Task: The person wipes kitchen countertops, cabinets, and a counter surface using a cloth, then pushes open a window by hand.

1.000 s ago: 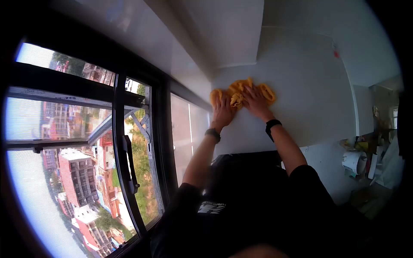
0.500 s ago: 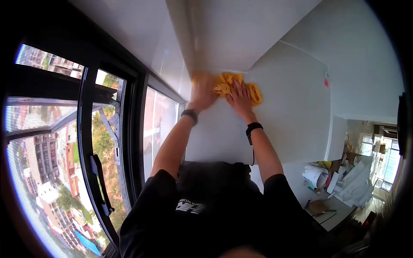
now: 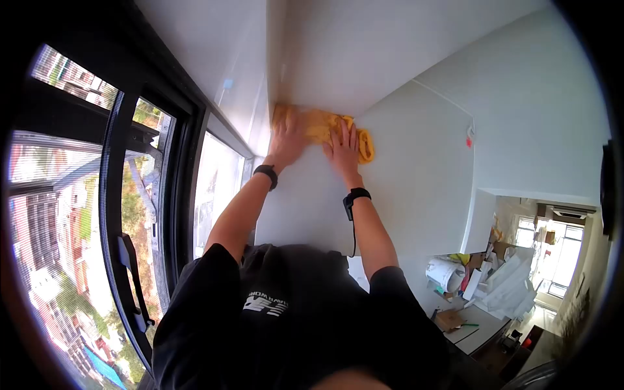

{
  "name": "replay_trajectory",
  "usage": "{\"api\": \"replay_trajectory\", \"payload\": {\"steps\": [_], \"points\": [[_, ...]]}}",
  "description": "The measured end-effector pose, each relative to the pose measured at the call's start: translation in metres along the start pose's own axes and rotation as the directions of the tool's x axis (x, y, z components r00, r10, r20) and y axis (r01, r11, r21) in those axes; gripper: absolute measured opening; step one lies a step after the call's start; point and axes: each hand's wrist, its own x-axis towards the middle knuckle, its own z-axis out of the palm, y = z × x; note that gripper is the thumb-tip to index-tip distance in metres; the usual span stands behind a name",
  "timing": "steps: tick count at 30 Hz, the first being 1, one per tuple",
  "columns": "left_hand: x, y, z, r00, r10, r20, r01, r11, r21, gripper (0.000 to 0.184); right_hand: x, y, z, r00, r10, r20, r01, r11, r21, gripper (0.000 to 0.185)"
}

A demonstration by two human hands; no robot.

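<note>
A yellow cloth (image 3: 318, 125) lies bunched against the white surface at the inner corner, its folded end curling out at the right. My left hand (image 3: 286, 142) presses on the cloth's left part, close to the side wall; motion blurs its stretched fingers somewhat. On the cloth's right part, my right hand (image 3: 343, 151) lies flat with fingers spread. Each wrist wears a dark band, and a thin cord hangs from the right one.
A black-framed window (image 3: 114, 214) with a handle (image 3: 133, 279) is close on my left. White panels rise ahead and at the right. Lower right, a white bucket (image 3: 446, 274), plastic sheeting (image 3: 510, 279) and a brown box (image 3: 448, 320) stand below.
The view has shifted, so most of the scene sits further left. The cloth's left part is more spread out under my left hand. Both hands stay on the cloth.
</note>
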Motion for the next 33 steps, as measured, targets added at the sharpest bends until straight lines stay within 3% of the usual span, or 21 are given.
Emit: {"api": "replay_trajectory", "payload": {"steps": [2,4,10,13,16,20,21,23,25,28,31,33], "points": [[-0.015,-0.004,0.005,1.0,0.004,-0.01,-0.005,1.0,-0.027,0.054,-0.015,-0.012,-0.001,0.998,0.06,-0.005,-0.06,0.998,-0.005,0.055],[-0.033,-0.002,0.012,0.999,0.02,-0.026,-0.02,1.0,-0.019,0.054,-0.037,-0.026,-0.01,0.979,0.146,0.145,-0.134,0.987,-0.088,0.06],[-0.077,0.037,-0.002,1.0,0.002,-0.025,-0.004,0.997,-0.076,0.06,-0.107,-0.032,-0.028,0.978,0.086,0.192,-0.092,0.995,0.024,0.068],[-0.083,0.045,-0.003,0.99,0.122,0.078,-0.11,0.984,-0.137,0.058,-0.131,-0.03,-0.039,0.986,0.149,-0.074,-0.119,0.942,0.313,0.072],[-0.084,0.064,0.008,0.932,0.315,0.177,-0.297,0.947,-0.121,0.055,-0.158,-0.007,-0.041,0.939,0.298,-0.17,-0.233,0.917,0.323,0.075],[-0.103,0.115,0.041,0.832,0.502,0.235,-0.496,0.864,-0.09,0.052,-0.216,0.046,-0.041,0.905,0.36,-0.228,-0.361,0.932,0.041,0.076],[-0.112,0.129,0.05,0.795,0.556,0.244,-0.558,0.827,-0.064,0.053,-0.231,0.057,-0.043,0.882,0.401,-0.247,-0.413,0.911,0.006,0.076],[-0.13,0.161,0.049,0.728,0.604,0.324,-0.58,0.795,-0.177,0.054,-0.257,0.071,-0.048,0.786,0.486,-0.382,-0.554,0.828,-0.088,0.077],[-0.147,0.186,0.036,0.657,0.65,0.383,-0.66,0.741,-0.124,0.054,-0.28,0.075,-0.056,0.709,0.595,-0.379,-0.672,0.733,-0.107,0.077],[-0.166,0.193,0.053,0.658,0.71,0.252,-0.696,0.701,-0.159,0.052,-0.295,0.074,-0.058,0.715,0.586,-0.381,-0.66,0.746,-0.092,0.077],[-0.166,0.184,0.046,0.721,0.645,0.253,-0.606,0.764,-0.223,0.047,-0.304,0.102,-0.034,0.742,0.583,-0.329,-0.584,0.804,0.108,0.076],[-0.172,0.174,0.039,0.839,0.537,0.09,-0.508,0.831,-0.226,0.041,-0.297,0.094,-0.04,0.75,0.616,-0.242,-0.556,0.784,0.275,0.075]]}}
